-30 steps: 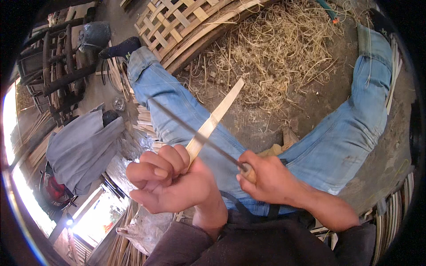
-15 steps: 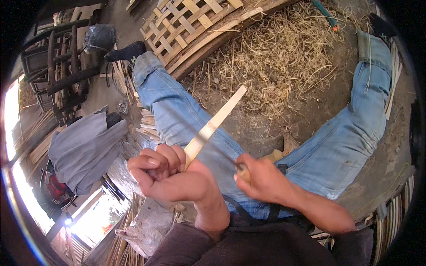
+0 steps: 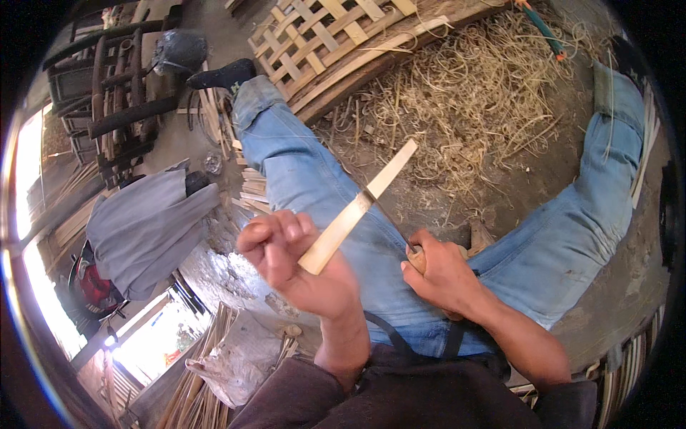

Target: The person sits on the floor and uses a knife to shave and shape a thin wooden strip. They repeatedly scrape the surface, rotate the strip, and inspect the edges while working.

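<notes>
A pale bamboo strip (image 3: 336, 238) slants above my left thigh, its lower end in front of my left palm. My left hand (image 3: 304, 266) is partly blurred, with loosely curled fingers beside the strip; they do not wrap round it, so the hand looks open. My right hand (image 3: 441, 270) is closed round the light wooden handle of a knife (image 3: 391, 220). The thin dark blade reaches up to the left and meets the strip at its node, seemingly lodged there. How deep the blade sits in the strip cannot be made out.
Between my legs in blue jeans (image 3: 550, 243) lies a heap of curly shavings (image 3: 464, 107). Beyond my left foot rests a woven bamboo panel (image 3: 314, 43) beside a wooden plank (image 3: 400, 64). A green-handled tool (image 3: 543, 32) lies far right; a grey cloth (image 3: 146, 222) hangs at left.
The strip's lower end now shows in front of my left palm, and my left fingers have loosened. The knife blade, blurred before, now rests sharply at the node. The view has shifted slightly.
</notes>
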`<state>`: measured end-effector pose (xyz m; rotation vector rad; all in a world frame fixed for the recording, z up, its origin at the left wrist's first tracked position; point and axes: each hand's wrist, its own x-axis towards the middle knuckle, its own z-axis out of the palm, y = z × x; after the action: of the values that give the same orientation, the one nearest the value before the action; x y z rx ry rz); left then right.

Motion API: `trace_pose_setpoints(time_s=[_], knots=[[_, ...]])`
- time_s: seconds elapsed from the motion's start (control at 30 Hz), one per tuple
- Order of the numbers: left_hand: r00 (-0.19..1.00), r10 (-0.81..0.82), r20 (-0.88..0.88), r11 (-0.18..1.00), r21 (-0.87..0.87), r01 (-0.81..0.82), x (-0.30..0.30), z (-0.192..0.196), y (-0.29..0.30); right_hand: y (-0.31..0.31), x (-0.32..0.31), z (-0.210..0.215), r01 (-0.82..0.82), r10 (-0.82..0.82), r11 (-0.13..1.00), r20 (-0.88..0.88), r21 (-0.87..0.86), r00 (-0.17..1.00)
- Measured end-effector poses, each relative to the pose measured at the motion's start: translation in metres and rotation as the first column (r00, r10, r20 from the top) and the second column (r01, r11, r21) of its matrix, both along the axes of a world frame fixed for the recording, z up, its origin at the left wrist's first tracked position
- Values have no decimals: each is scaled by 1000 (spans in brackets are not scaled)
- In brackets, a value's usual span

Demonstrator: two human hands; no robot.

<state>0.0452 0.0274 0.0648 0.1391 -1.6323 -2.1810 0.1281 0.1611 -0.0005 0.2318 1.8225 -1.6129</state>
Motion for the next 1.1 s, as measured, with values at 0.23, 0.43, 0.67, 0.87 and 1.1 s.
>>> trace_pose_setpoints(time_s=[0.23, 0.43, 0.67, 0.87, 1.1], knots=[[902, 175, 394, 923, -386, -10, 9, 5, -36, -10, -1, -2, -1, 0, 1000, -42, -20, 999], [800, 100, 591, 939, -323, 121, 28, 10, -59, -81, -19, 7, 631, -510, 739, 415, -237, 754], [795, -71, 603, 933, -242, 266, 47, 19, -63, -92, -52, 6, 825, -561, 500, 626, -264, 541], [835, 28, 549, 539, -712, 450, 33, -13, -74, -95, -50, -33, 751, -609, 646, 503, -134, 613], [778, 5, 628, -240, -755, 611, 24, -38, -85, -75, -31, -42, 769, -685, 635, 409, -68, 602]])
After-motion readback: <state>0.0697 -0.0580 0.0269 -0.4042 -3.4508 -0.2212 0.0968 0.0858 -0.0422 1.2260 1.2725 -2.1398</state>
